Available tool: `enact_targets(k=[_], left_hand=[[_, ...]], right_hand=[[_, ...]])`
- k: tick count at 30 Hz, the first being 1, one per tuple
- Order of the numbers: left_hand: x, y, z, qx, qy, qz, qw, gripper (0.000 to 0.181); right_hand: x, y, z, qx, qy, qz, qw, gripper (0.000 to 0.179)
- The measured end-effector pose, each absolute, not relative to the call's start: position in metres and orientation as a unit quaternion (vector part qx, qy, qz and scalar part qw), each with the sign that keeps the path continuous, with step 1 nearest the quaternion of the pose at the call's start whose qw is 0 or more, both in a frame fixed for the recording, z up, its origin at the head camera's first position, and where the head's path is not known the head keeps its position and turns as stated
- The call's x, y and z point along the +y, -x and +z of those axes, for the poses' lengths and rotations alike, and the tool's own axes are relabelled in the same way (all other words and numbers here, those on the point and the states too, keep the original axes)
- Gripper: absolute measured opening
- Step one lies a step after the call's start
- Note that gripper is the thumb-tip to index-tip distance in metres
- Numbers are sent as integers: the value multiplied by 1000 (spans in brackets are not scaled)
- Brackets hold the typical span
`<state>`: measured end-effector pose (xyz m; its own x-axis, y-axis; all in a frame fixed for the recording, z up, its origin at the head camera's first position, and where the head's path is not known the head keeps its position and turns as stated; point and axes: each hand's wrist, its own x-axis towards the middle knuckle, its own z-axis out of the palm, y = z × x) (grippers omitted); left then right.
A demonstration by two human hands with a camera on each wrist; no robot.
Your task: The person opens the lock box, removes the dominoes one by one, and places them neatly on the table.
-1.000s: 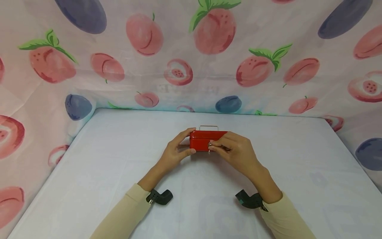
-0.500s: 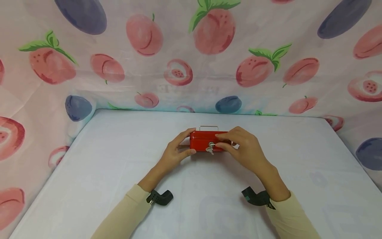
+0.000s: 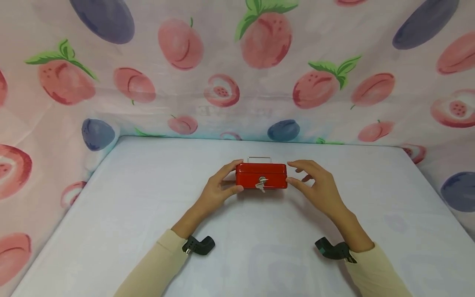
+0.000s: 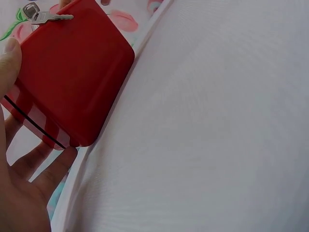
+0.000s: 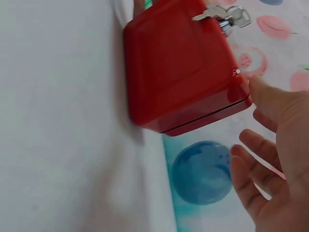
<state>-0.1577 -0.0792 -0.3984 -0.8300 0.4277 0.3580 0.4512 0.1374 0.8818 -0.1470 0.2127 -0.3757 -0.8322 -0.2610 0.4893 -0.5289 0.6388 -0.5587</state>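
A small red cash box (image 3: 252, 179) with a wire handle (image 3: 259, 158) has its lock facing the person. One key sits in the lock, with a second key (image 3: 260, 187) dangling from it. My left hand (image 3: 218, 190) grips the left end of the box, thumb at the front and fingers behind. Beside the right end, my right hand (image 3: 320, 187) has its fingers spread, thumb tip at the front corner and forefinger apart from the box. Both wrist views show the broad red underside (image 4: 77, 72), and the keys (image 5: 227, 15) stick out past its front edge.
A white cloth (image 3: 237, 255) covers the table. Behind it and at both sides hangs a fruit-printed curtain (image 3: 222, 49). A black wrist camera (image 3: 200, 246) is strapped to the left arm, and another one (image 3: 332, 249) to the right.
My right hand has let go of the keys and moved right to the box's right end, leaving the keys hanging at the lock. My left hand and the box have stayed put.
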Motion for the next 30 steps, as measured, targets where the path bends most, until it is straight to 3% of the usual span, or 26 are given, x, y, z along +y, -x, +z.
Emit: enact_targets(k=[7,15,21,30], left_hand=[[-86,169,-424,-757,292,-585,12,69],[-85,159,-415,-743,281,-607,-11,68],[-78,134,-387,-724,221,-651,-60,69],[-71,124,-377,-730,184,-656,-45,65]], right_hand=[[211,143,-388,-885,-206,409,86,54],[208,134,-396,-845,-164,510,10,63],[206,130,-397,-824,-150,547,-1,65],[204,124,-397,-797,-156,584,5,65]])
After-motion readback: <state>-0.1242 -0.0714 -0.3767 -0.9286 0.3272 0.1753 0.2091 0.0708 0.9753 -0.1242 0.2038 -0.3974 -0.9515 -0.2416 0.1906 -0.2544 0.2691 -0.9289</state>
